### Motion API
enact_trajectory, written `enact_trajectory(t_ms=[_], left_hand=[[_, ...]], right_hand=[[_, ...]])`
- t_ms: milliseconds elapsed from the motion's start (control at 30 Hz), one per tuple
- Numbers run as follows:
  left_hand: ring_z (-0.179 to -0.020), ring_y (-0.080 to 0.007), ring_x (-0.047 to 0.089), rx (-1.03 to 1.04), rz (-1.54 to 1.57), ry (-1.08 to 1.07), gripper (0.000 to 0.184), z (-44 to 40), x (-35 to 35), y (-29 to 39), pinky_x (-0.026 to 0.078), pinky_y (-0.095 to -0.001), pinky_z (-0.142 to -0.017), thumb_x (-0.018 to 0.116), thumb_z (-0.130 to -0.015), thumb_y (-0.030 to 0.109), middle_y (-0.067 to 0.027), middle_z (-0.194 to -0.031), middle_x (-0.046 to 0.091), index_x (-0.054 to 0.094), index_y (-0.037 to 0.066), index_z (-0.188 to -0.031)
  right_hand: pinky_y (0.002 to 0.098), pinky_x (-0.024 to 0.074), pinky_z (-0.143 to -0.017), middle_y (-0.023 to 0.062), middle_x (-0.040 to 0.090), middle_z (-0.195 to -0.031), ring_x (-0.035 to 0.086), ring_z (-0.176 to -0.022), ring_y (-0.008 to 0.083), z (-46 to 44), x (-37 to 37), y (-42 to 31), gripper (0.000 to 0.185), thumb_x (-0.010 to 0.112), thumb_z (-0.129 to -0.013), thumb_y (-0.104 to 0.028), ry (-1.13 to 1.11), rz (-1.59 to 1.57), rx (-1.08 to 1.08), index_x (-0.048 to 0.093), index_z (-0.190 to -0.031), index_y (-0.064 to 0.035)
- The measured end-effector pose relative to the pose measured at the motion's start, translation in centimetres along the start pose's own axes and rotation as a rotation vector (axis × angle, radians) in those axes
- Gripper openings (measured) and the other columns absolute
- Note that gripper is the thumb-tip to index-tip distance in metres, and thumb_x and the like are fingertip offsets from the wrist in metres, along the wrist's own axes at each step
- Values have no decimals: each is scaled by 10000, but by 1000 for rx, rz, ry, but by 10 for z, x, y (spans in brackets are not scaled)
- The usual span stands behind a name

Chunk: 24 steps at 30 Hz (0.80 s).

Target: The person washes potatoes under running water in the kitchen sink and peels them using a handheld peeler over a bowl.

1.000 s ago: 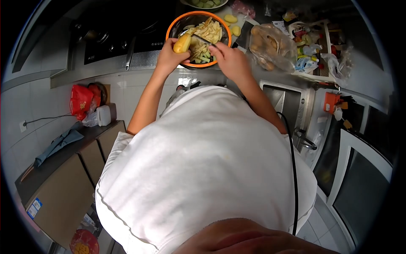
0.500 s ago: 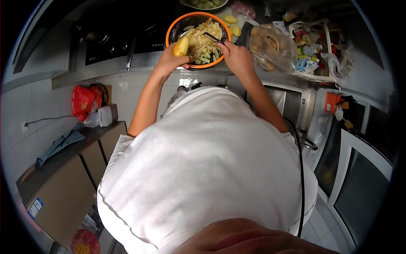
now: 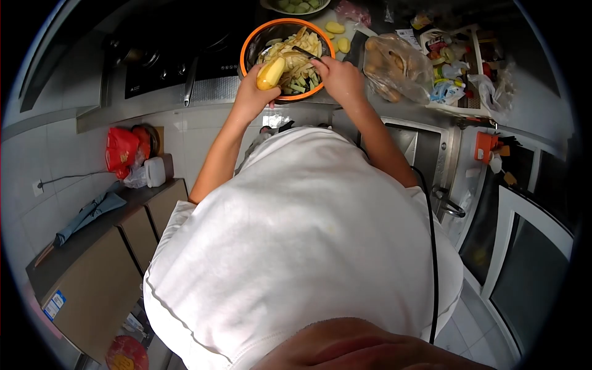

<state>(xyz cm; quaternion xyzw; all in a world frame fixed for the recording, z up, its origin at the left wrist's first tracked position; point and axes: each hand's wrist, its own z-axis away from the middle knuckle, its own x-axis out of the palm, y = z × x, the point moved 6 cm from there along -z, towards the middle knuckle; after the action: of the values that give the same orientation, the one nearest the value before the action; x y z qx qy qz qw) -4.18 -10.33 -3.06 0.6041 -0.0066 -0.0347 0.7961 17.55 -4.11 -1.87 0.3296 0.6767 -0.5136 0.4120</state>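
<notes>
"Gripping a partly peeled, oblong yellow potato [image 3: 271, 73], your left hand [image 3: 253, 94] held it over the near-left edge of the round, orange-rimmed bowl [image 3: 287, 21]."

"And what was in your right hand [image 3: 342, 78]?"

"Your fingers were closed on a slim, dark peeler [image 3: 304, 52], just right of the left grip, above pale yellow strips [image 3: 309, 44]. A clear plastic bag [image 3: 398, 65] lay farther right of both grips."

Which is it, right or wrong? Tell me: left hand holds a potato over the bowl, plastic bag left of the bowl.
Wrong side: the head view shows the plastic bag right of the bowl. The left hand does hold a potato over it.
</notes>
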Motion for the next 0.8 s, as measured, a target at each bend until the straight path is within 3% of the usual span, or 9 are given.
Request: enact_trajectory(t_ms=[100,233,300,467,600,800], left_hand=[[-746,-131,673,145,-123,68,539,-8,-9,0,547,-263,-543,769,-844,-2,-114,-994,676,513,-34,-1318],[-735,-125,676,73,162,142,540,-15,-13,-11,560,-250,-547,801,-837,31,-95,-983,683,515,-53,-1288],[-708,-122,669,31,138,102,529,-18,-13,-11,549,-246,-532,789,-835,21,-94,-971,684,517,-60,-1281],[-626,-116,639,-52,43,-28,499,-20,-7,-6,509,-241,-483,755,-813,-12,-94,-914,685,535,-75,-1256],[-605,-122,629,1,-58,55,503,-3,-8,2,488,-249,-470,770,-781,2,-79,-888,688,564,-42,-1238],[-647,-136,644,43,-304,147,521,-11,-23,1,514,-259,-508,776,-774,-3,-77,-945,682,563,-3,-1249]], right_hand=[[499,523,-555,137,660,-629,661,-614,397,8,-13,-4,438,596,-1003,-507,-64,-48,62,692,-822,-120],[478,518,-543,134,648,-622,647,-593,391,18,-17,-25,417,616,-1001,-484,-58,-50,34,680,-821,-113],[474,484,-527,144,630,-630,629,-590,384,23,-9,-48,394,620,-1009,-462,-118,-315,-98,673,-864,-100],[464,489,-533,142,637,-643,637,-598,375,20,1,-60,365,632,-1001,-456,-85,-255,-196,688,-884,-114],[488,490,-536,150,647,-644,639,-611,402,1,4,-3,411,607,-1018,-461,-17,-46,-4,677,-819,-108],[519,515,-557,147,662,-652,662,-635,399,15,-16,-22,438,606,-1000,-503,-72,-84,16,677,-823,-108]])
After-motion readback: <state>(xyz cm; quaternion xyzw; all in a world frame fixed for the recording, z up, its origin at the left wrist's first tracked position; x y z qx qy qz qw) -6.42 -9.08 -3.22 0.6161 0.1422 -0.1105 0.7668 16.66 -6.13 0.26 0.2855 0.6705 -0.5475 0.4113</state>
